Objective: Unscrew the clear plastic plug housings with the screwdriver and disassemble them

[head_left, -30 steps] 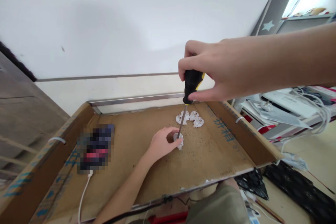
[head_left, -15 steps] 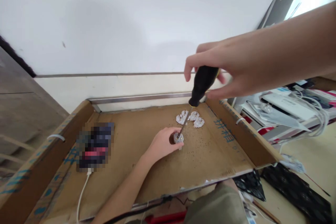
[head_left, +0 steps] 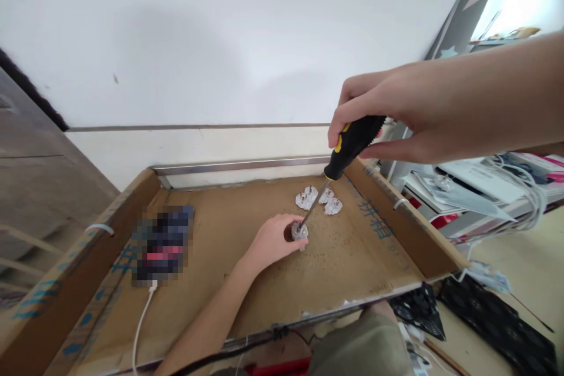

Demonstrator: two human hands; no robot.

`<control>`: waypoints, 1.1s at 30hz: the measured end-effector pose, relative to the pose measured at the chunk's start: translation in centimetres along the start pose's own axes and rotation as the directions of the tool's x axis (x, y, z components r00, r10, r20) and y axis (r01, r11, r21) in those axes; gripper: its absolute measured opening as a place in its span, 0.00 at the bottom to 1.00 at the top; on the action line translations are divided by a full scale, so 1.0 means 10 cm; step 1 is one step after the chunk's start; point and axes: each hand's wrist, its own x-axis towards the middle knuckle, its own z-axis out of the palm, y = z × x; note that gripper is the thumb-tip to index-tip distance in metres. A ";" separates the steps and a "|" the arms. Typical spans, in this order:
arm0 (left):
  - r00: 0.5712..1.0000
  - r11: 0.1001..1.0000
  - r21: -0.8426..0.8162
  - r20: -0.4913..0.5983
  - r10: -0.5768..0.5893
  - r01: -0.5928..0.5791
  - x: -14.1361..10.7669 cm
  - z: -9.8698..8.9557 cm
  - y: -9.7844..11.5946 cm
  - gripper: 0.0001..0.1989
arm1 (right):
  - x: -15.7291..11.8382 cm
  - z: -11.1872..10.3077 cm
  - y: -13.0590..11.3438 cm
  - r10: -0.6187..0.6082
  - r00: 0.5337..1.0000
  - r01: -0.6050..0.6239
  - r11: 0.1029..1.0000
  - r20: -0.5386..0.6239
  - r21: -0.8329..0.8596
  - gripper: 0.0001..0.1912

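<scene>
With fingers and thumb curled round it, my left hand [head_left: 274, 241] holds a small clear plastic part [head_left: 300, 234] down on the cardboard. My right hand [head_left: 374, 111] is closed round the black and yellow handle of a screwdriver [head_left: 355, 144]. The shaft slants down to the left, and its tip meets the top of the clear part. Just behind lie several similar clear plastic pieces with metal pins [head_left: 307, 197], partly crossed by the shaft. What exactly the tip touches is too small to make out.
The cardboard tray [head_left: 247, 200] has raised sides and dark specks scattered on its floor. At its left lies a blurred-out phone-like object [head_left: 163, 244] with a white cable [head_left: 143, 317]. Papers and coiled cables [head_left: 529, 188] crowd a surface on the right. A white wall [head_left: 220, 41] rises behind.
My right hand and the screwdriver handle have shifted to the right, so the shaft leans more. The fingers now wrap the handle more closely. My left hand stays in place.
</scene>
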 end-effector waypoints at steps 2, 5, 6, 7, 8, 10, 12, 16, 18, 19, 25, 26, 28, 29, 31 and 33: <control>1.000 1.000 -0.009 -0.021 0.005 -0.006 0.00 0.00 0.00 0.19 | -0.01 -0.02 0.02 -0.012 1.000 0.012 1.000 -0.013 -0.022 0.12; 0.996 0.999 -0.028 -0.090 0.013 -0.016 -0.01 0.00 0.01 0.17 | -0.03 -0.07 0.09 -0.106 0.993 0.102 0.993 -0.058 -0.060 0.12; 0.993 0.999 -0.028 -0.115 0.015 -0.018 -0.01 -0.01 0.01 0.16 | -0.03 -0.10 0.11 -0.129 0.989 0.124 0.990 -0.077 -0.071 0.12; 0.991 1.000 -0.023 -0.134 0.016 -0.019 -0.01 -0.01 0.01 0.15 | -0.04 -0.12 0.14 -0.141 0.985 0.133 0.988 -0.098 -0.079 0.13; 0.989 1.000 -0.013 -0.147 0.018 -0.020 0.00 -0.01 0.00 0.13 | -0.04 -0.15 0.16 -0.151 0.982 0.142 0.986 -0.114 -0.086 0.13; 0.987 1.000 0.004 -0.161 0.026 -0.026 0.00 0.00 -0.02 0.11 | -0.04 -0.19 0.20 -0.169 0.975 0.155 0.982 -0.141 -0.106 0.13; 0.984 0.999 0.009 -0.173 0.035 -0.034 0.00 0.01 -0.04 0.10 | -0.04 -0.22 0.24 -0.201 0.964 0.178 0.974 -0.173 -0.142 0.14; 0.983 0.998 0.037 -0.176 0.048 -0.042 0.01 0.02 -0.08 0.11 | -0.02 -0.21 0.25 -0.184 0.965 0.156 0.975 -0.186 -0.160 0.25; 0.983 0.996 0.074 -0.174 0.052 -0.039 0.01 0.02 -0.08 0.11 | -0.02 -0.17 0.23 -0.126 0.974 0.100 0.985 -0.189 -0.142 0.27; 0.983 0.995 0.091 -0.178 0.047 -0.031 0.01 0.01 -0.08 0.11 | -0.02 -0.15 0.22 -0.101 0.976 0.074 0.987 -0.195 -0.141 0.27; 0.967 0.992 0.121 -0.256 0.000 0.032 0.01 -0.04 -0.08 0.12 | -0.10 -0.05 0.29 -0.120 0.944 0.040 0.966 -0.307 -0.255 0.22; 0.964 0.992 0.119 -0.267 -0.001 0.034 0.01 -0.05 -0.09 0.12 | -0.12 -0.04 0.32 -0.144 0.937 0.058 0.962 -0.318 -0.266 0.22; 0.954 0.990 0.129 -0.299 -0.008 0.049 0.02 -0.07 -0.10 0.11 | -0.14 -0.03 0.36 -0.173 0.930 0.085 0.959 -0.323 -0.269 0.21; 0.946 0.988 0.138 -0.323 -0.017 0.065 0.02 -0.08 -0.11 0.11 | -0.15 -0.02 0.37 -0.178 0.930 0.091 0.959 -0.322 -0.267 0.22; 0.919 0.984 0.149 -0.392 -0.035 0.101 0.03 -0.11 -0.12 0.10 | -0.15 -0.01 0.38 -0.186 0.932 0.105 0.960 -0.312 -0.261 0.23; 0.890 0.983 0.153 -0.455 -0.022 0.103 0.02 -0.14 -0.10 0.11 | -0.16 0.03 0.36 -0.178 0.938 0.095 0.957 -0.296 -0.275 0.25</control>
